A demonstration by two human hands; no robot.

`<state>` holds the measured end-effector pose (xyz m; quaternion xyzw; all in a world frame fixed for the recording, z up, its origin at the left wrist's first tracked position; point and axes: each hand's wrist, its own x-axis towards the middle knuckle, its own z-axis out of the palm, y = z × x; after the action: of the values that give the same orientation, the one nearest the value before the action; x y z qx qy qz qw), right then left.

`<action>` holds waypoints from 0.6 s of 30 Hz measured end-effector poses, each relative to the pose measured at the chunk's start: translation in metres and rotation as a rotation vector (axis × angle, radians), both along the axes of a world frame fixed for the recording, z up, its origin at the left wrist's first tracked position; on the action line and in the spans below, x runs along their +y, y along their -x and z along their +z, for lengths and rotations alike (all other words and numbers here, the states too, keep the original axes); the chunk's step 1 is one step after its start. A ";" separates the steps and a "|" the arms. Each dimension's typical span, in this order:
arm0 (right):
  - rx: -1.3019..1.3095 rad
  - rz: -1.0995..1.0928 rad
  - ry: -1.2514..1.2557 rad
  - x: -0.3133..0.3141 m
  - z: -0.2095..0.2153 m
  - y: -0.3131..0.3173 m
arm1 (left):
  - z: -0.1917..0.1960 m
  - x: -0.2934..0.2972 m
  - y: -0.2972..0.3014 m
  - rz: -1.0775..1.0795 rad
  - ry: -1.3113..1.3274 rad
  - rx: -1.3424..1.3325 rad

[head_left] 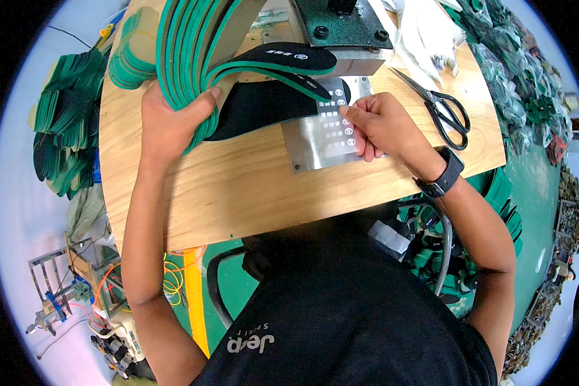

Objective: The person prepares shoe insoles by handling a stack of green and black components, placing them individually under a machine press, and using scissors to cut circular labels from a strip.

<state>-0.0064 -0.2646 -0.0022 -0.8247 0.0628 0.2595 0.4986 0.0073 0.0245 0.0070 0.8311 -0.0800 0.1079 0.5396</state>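
Note:
My left hand (167,125) is wrapped round the lower end of a thick stack of green-edged insoles (190,51), thumb across them. A few black-topped insoles (289,59) fan out from that stack to the right, with pale marks near their tips. One black insole (254,109) lies lowest, its tip over a metal plate (302,157). My right hand (386,128) pinches the right edge of a clear transfer sheet (333,132) bearing rows of small white marks. The sheet lies over the plate and meets the lowest insole's tip. My right fingertips are partly hidden.
A dark press block (347,32) with bolts stands just beyond the plate. Black-handled scissors (447,116) lie right of my right hand. More insoles (135,48) are piled at the table's far left. Crumpled white sheets (424,38) lie at the back right of the wooden table (238,206).

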 end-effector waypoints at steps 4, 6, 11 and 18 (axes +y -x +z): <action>0.020 0.048 -0.011 -0.002 0.002 -0.002 | -0.001 0.003 0.000 0.014 -0.093 0.032; 0.022 0.045 -0.003 -0.002 0.002 -0.002 | 0.001 0.000 0.001 0.012 -0.097 0.028; 0.002 0.032 -0.017 -0.002 0.002 0.000 | 0.001 -0.001 0.002 0.023 -0.069 0.022; 0.017 -0.052 -0.078 0.000 0.002 0.007 | -0.001 -0.008 0.002 -0.050 -0.068 0.018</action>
<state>-0.0131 -0.2650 -0.0003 -0.8004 0.0781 0.2556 0.5366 0.0048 0.0165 0.0059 0.8477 -0.0996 0.0839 0.5143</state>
